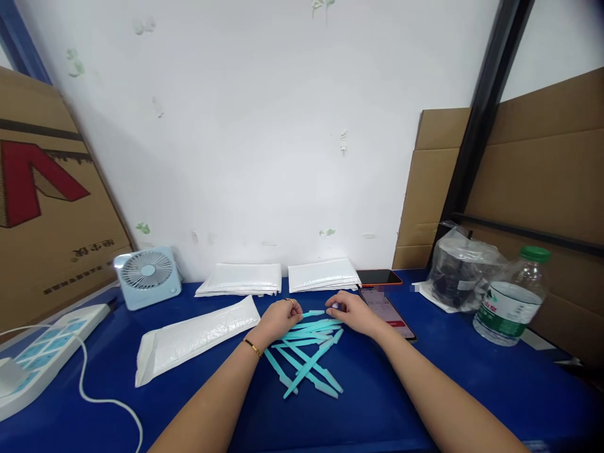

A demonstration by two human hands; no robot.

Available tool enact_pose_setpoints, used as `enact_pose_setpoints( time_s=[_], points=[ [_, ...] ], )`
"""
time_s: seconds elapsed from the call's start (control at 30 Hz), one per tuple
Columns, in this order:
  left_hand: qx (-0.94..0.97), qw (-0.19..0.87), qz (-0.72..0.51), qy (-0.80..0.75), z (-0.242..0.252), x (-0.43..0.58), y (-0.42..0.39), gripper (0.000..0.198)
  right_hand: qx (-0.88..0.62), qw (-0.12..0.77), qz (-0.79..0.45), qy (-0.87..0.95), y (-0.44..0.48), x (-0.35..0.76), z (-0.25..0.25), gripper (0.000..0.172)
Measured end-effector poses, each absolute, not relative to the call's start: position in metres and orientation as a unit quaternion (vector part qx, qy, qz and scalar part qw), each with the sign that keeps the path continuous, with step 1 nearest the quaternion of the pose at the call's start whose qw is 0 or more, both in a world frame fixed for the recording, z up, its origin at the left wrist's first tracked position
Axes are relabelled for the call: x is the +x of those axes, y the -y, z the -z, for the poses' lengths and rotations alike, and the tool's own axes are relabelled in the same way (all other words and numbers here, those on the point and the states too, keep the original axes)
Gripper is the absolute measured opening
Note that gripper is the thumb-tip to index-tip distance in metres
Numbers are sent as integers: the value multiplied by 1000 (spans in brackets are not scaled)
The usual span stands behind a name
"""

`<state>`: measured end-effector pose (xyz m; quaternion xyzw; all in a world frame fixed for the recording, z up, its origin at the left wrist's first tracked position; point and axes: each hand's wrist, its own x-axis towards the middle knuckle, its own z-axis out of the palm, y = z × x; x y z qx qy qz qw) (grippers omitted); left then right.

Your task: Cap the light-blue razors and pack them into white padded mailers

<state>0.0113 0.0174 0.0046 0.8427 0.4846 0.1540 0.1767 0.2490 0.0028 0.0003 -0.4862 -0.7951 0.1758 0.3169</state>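
Note:
Several light-blue plastic sticks (309, 362) lie crossed in a loose pile on the blue table (368, 409). My left hand (278, 319), with a ring and a gold bracelet, has its fingers curled and pinches one end of a single blue stick (314, 313) held above the pile. My right hand (352, 311) is closed on the other end of that stick. A white padded envelope (195, 340) lies flat just left of my left hand.
Two stacks of white envelopes (283, 278) sit at the back by the wall. Two phones (387, 302) lie right of my right hand. A small fan (147, 277) and a power strip (42, 352) are on the left, a water bottle (512, 302) and bagged items (460, 270) on the right. Cardboard flanks both sides.

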Motion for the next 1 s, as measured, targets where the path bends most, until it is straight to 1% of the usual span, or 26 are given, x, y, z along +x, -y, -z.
enact_pose_setpoints(
  time_s=[0.2,0.37,0.47,0.57,0.73,0.83,1.0],
  points=[
    [853,116,-188,-473,-5,13,-23,14,-476,298,-166,811,-12,236,8,19],
    [837,95,-185,-506,-2,8,-30,12,-528,275,-155,788,-19,247,9,19],
    [832,101,-202,-507,-1,5,-30,18,-547,274,-155,775,-18,258,6,21],
    [832,114,-219,-497,-4,7,-24,22,-527,273,-166,787,-14,268,2,21],
    [862,151,-178,-449,-13,14,-11,30,-497,230,-208,811,-9,274,-1,18],
    [869,146,-166,-442,-14,17,-9,30,-492,244,-230,803,-8,269,-2,15],
    [875,92,-168,-445,-11,15,-17,21,-486,300,-215,792,-8,258,-5,13]
  ],
)
